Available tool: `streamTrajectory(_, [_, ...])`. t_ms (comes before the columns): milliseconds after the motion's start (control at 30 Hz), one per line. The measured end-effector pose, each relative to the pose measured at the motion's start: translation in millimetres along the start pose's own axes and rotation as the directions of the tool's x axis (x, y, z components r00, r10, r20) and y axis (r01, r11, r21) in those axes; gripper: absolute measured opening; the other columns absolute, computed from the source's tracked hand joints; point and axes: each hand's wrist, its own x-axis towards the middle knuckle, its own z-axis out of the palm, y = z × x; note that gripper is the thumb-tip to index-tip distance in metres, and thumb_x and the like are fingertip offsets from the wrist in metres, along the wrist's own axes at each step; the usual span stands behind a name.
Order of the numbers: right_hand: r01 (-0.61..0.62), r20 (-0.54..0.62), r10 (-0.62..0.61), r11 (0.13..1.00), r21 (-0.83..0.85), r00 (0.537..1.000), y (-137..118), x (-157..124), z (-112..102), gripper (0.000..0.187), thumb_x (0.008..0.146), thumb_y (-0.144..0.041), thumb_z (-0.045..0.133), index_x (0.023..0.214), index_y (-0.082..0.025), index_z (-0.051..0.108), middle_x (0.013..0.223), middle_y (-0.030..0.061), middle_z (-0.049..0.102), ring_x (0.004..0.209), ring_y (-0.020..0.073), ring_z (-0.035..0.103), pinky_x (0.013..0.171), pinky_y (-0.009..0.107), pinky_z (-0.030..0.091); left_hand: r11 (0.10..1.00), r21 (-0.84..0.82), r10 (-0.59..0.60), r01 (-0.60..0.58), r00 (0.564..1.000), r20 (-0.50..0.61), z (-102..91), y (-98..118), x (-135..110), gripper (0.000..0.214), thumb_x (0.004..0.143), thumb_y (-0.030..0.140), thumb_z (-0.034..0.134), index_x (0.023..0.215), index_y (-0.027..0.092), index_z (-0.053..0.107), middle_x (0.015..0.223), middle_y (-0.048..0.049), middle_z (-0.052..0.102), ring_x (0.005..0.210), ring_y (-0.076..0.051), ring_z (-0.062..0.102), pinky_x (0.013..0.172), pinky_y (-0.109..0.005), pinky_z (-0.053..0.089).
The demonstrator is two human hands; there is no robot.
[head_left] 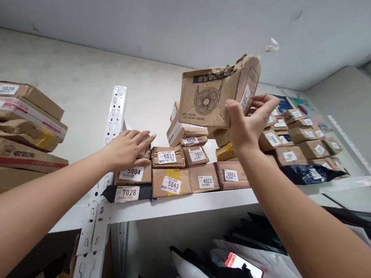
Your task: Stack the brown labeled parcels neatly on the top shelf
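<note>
My right hand (250, 120) grips a worn cardboard box (213, 93) printed with a fan drawing, holding it up above the stacked parcels on the top shelf (187, 203). My left hand (128, 148) reaches to the left end of that stack, fingers stretched flat on a small parcel above the box labelled 5004 (132, 174). Below it lies a black bag labelled 7028 (127, 193). Boxes 5031 (167, 157), 5043 (171, 182) and 4022 (205, 178) sit between my hands.
A white perforated upright (107, 168) divides the shelving. More taped cartons (11, 126) pile up on the left. Further numbered boxes and a dark bag (309, 172) lie to the right. The shelf below holds black, white and yellow mailer bags (204, 274).
</note>
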Motion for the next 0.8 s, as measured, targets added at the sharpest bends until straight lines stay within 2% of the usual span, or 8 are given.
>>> streamTrajectory(100, [-0.100,-0.102,0.102,0.995,0.031,0.990,2.7,-5.0,-10.5,0.049,0.060,-0.046,0.063,0.087,-0.026,0.029,0.088,0.0025,0.039,0.081,0.0210,0.048,0.078,0.043,0.044,0.999,-0.019,-0.042,0.041,0.998,-0.036,3.4,3.1,-5.2,0.077,0.087,0.064,0.035,0.148,0.019,0.023,0.155,-0.0187,0.021,0.140,-0.038,0.022,0.112,-0.052,0.017])
streamTrajectory(200, [-0.170,-0.161,0.172,0.985,0.024,0.972,14.0,-2.6,-26.0,0.048,0.057,-0.045,0.063,0.085,-0.026,0.029,0.086,0.0018,0.040,0.077,0.0200,0.048,0.078,0.043,0.044,0.997,-0.047,-0.063,0.055,0.979,-0.193,-2.3,13.5,-11.5,0.068,0.088,0.060,0.037,0.145,0.024,0.030,0.156,-0.0162,0.018,0.142,-0.037,0.017,0.113,-0.056,0.014])
streamTrajectory(300, [-0.188,-0.223,0.167,0.979,-0.078,0.960,34.2,0.9,-46.4,0.049,0.056,-0.045,0.064,0.083,-0.027,0.028,0.088,0.0019,0.038,0.081,0.0212,0.048,0.081,0.044,0.045,0.996,-0.006,0.078,-0.089,0.902,-0.425,-8.1,31.4,-17.5,0.050,0.091,0.047,0.040,0.135,0.025,0.044,0.148,-0.0123,0.032,0.136,-0.032,0.032,0.115,-0.055,0.014])
streamTrajectory(367, [-0.152,-0.236,0.106,0.971,-0.185,0.966,48.3,-1.0,-61.1,0.052,0.054,-0.045,0.067,0.083,-0.027,0.028,0.091,0.0026,0.038,0.088,0.0237,0.048,0.087,0.048,0.043,0.983,0.040,0.173,-0.178,0.840,-0.515,-8.3,44.5,-18.4,0.041,0.089,0.040,0.043,0.126,0.025,0.053,0.141,-0.0101,0.041,0.130,-0.029,0.041,0.116,-0.054,0.015])
streamTrajectory(467, [-0.080,-0.186,0.018,0.941,-0.328,0.982,65.2,-12.4,-79.4,0.056,0.051,-0.045,0.071,0.084,-0.026,0.030,0.092,0.0030,0.039,0.093,0.0268,0.046,0.090,0.052,0.039,0.981,0.041,0.181,-0.189,0.825,-0.536,-4.0,60.8,-12.9,0.034,0.086,0.036,0.046,0.118,0.029,0.056,0.136,-0.0061,0.047,0.125,-0.026,0.046,0.116,-0.053,0.018])
streamTrajectory(567, [-0.058,-0.069,0.035,0.930,-0.362,0.997,76.2,-29.5,-86.5,0.057,0.051,-0.046,0.071,0.087,-0.025,0.031,0.092,0.0028,0.039,0.091,0.0263,0.046,0.089,0.051,0.040,0.985,0.056,0.166,-0.162,0.828,-0.536,0.3,70.2,-2.3,0.034,0.084,0.034,0.048,0.116,0.025,0.057,0.134,-0.0100,0.047,0.121,-0.029,0.048,0.113,-0.057,0.024])
streamTrajectory(700, [-0.060,0.046,0.082,0.930,-0.362,0.996,84.5,-45.2,-77.6,0.058,0.051,-0.045,0.071,0.089,-0.025,0.031,0.095,0.0039,0.041,0.096,0.0267,0.045,0.090,0.049,0.040,0.998,0.022,0.065,-0.063,0.837,-0.544,1.1,75.6,9.0,0.041,0.085,0.033,0.047,0.122,0.018,0.052,0.134,-0.0168,0.041,0.122,-0.033,0.045,0.106,-0.061,0.033])
streamTrajectory(800, [-0.099,0.041,0.122,0.925,-0.367,0.992,86.1,-46.6,-67.5,0.060,0.050,-0.044,0.071,0.089,-0.025,0.030,0.096,0.0051,0.041,0.097,0.0274,0.045,0.092,0.049,0.039,0.997,-0.025,0.051,-0.075,0.852,-0.521,1.5,77.9,10.4,0.040,0.084,0.034,0.047,0.122,0.022,0.052,0.135,-0.0121,0.042,0.122,-0.031,0.045,0.109,-0.060,0.030])
